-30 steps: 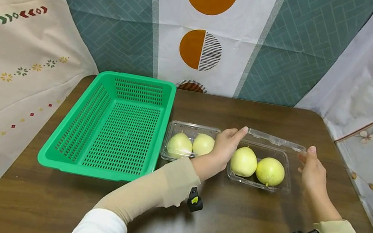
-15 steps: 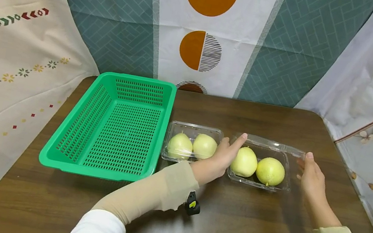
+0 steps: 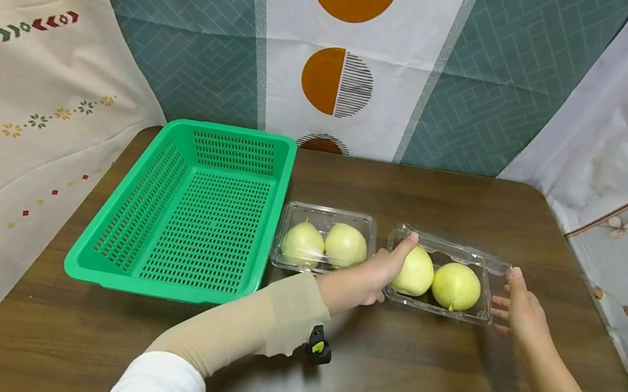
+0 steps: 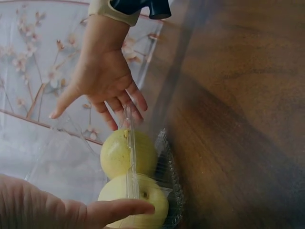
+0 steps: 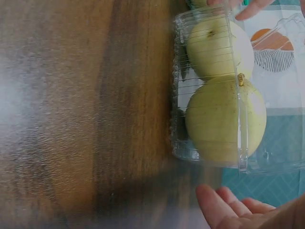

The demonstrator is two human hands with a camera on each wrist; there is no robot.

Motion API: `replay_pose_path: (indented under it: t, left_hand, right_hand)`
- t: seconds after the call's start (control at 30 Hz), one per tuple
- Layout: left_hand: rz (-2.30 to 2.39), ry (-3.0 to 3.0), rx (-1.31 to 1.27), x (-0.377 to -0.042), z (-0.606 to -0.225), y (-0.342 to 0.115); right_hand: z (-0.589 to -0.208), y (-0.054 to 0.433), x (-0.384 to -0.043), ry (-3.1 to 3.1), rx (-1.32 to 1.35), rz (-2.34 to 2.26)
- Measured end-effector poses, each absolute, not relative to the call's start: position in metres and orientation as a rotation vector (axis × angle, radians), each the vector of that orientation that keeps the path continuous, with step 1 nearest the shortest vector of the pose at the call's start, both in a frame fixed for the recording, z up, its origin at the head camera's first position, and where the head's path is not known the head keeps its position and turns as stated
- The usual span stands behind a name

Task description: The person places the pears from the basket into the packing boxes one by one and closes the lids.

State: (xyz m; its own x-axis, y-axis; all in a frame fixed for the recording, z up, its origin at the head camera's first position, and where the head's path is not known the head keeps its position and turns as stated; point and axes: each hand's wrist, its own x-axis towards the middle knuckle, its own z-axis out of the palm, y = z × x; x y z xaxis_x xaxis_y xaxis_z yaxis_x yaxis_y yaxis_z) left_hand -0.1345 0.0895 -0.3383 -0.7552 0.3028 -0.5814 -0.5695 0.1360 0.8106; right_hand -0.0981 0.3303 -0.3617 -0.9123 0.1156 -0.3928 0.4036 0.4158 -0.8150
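Observation:
A clear plastic clamshell box [image 3: 436, 309] holds two yellow-green pears [image 3: 456, 286] side by side. Its hinged lid [image 3: 462, 251] stands partly raised along the far side. My left hand [image 3: 365, 276] is at the box's left end, thumb stretched along the lid's edge. At the other end is my right hand [image 3: 527, 316], its thumb tip right at the lid's corner and its fingers spread. Both the left wrist view and the right wrist view show the right fingers [image 5: 209, 202] straight and apart from the box wall. The left fingers are mostly hidden behind that hand.
Just left of the left hand sits a second clear box [image 3: 331, 212] with two pears [image 3: 346, 244] inside. A green slotted basket [image 3: 165, 291] stands further left on the brown wooden table [image 3: 380, 390]. Patterned cloths [image 3: 482, 99] hang behind and at the sides.
The lid has come down toward the pears, its front edge now lower and nearer. Both hands have moved slightly down with it, and the right fingers have spread.

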Motion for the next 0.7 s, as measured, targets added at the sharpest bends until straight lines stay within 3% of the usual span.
replay_pose_path:
  t: [0.7]
  left_hand:
    - [1.695,1.660,-0.319,-0.118,-0.356,0.085]
  right_hand:
    - [-0.382,0.340,-0.088,2.136,0.417,-1.664]
